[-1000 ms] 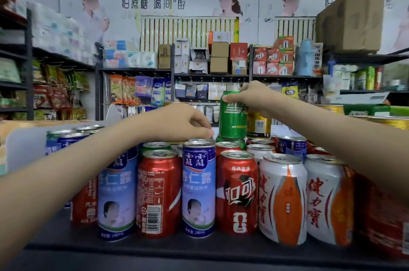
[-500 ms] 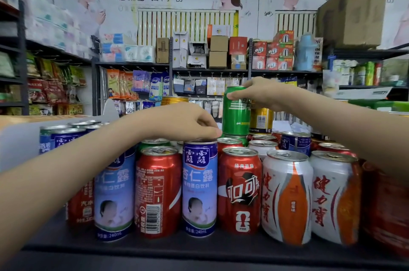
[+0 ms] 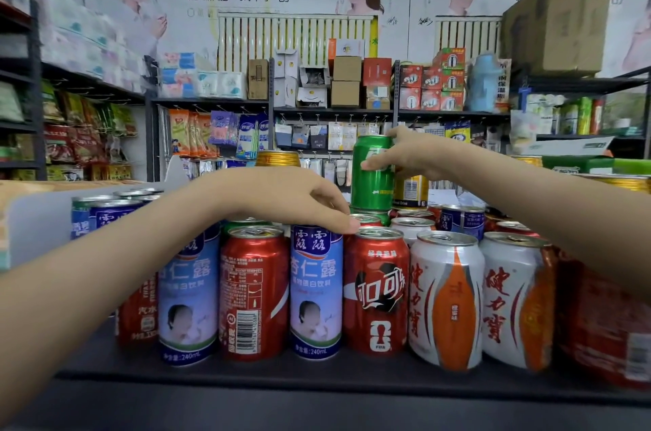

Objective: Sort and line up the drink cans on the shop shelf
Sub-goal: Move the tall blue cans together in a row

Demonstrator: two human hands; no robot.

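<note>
Several drink cans stand packed on a dark shelf (image 3: 317,377). The front row has blue-and-white cans, red cola cans and white-and-orange cans. My left hand (image 3: 281,198) rests over the top of a blue-and-white can (image 3: 316,293), its fingers curled round the rim. Beside that can stand a red cola can (image 3: 376,293) and a barcode-side red can (image 3: 253,293). My right hand (image 3: 412,152) grips a green can (image 3: 371,184) near its top; it stands raised on another green can in a back row.
White-and-orange cans (image 3: 445,300) fill the front right, and a red pack (image 3: 606,328) sits at the far right. More blue cans (image 3: 105,215) stand at the back left beside a white divider (image 3: 38,219). Gold-topped cans (image 3: 277,158) rise behind. Stocked store shelves stand beyond.
My right hand has slid from the green can's top to its side. My left hand stays on the blue-and-white can. The view has shifted slightly.
</note>
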